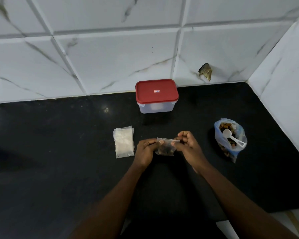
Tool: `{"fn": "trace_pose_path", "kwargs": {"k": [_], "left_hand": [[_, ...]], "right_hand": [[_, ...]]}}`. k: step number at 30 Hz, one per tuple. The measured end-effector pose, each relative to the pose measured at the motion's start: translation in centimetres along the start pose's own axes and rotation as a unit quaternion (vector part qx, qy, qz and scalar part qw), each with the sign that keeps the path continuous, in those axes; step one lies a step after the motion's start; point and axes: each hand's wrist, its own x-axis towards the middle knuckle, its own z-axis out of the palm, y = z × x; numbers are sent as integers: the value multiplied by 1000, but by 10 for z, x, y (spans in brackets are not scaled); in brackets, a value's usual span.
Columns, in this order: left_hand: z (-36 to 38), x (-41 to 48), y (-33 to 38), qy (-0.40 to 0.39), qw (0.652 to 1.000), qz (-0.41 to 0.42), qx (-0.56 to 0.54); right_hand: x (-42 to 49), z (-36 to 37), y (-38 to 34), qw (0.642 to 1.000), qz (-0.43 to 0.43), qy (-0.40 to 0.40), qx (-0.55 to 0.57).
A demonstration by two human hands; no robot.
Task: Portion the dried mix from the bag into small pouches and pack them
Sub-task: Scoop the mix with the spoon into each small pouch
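Head view is showing a small clear plastic pouch (pixel 165 147) with a dark portion of dried mix settling in its bottom, held low over the black stone counter (pixel 59 152) between the two hands. Whether its bottom is touching the counter is not clear. Its mouth is running left to right along the top edge, so the long axis of the seal is lying across the person's body.

The left hand (pixel 145 150) is pinching the left top corner, with its fingers (pixel 160 142) curling onto the film. The right hand (pixel 187 144) is gripping the right top corner the same way, fingers bent in. Both hands are sitting equally near, one at each end of the mouth. Sealing seems to be the step in hand, and the coming move is probably calling for a pinch sliding along that top edge from corner to corner.

Just beside the left hand, a stack of empty flat clear pouches (pixel 124 143) is lying on the counter. Off to the right, well apart from the right hand, a blue-tinted plastic bag of brown dried mix (pixel 220 141) is standing open with a white plastic scoop (pixel 233 138) resting in it. Behind the hands, a clear rectangular plastic box with a red lid (pixel 156 94) is sitting shut near the white marbled wall tiles (pixel 110 62), which are turning a corner on the right.
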Motion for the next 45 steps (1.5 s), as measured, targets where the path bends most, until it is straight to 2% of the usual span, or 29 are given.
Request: {"fn": "trace_pose_path", "kwargs": {"k": [6, 13, 20, 25, 30, 35, 38, 45], "left_hand": [[-6, 6, 1, -16, 999, -30, -30], [-11, 29, -3, 16, 999, -27, 14], [-6, 44, -1, 33, 996, 18, 80], [-9, 54, -2, 68, 992, 36, 103], [-12, 64, -5, 99, 990, -3, 103], [-13, 76, -2, 117, 981, -44, 149], [-16, 79, 5, 128, 980, -57, 138], [-32, 73, 10, 140, 973, -58, 171]], "right_hand": [[18, -3, -5, 1000, 0, 15, -6], [43, -2, -8, 999, 9, 29, -13], [71, -8, -17, 998, -2, 31, -46], [86, -11, -22, 998, 9, -8, -54], [97, -7, -20, 996, 22, -14, -81], [112, -3, -13, 997, 44, -14, -64], [116, -3, -12, 997, 43, -15, -62], [108, -2, -12, 990, -23, 63, -126]]}}
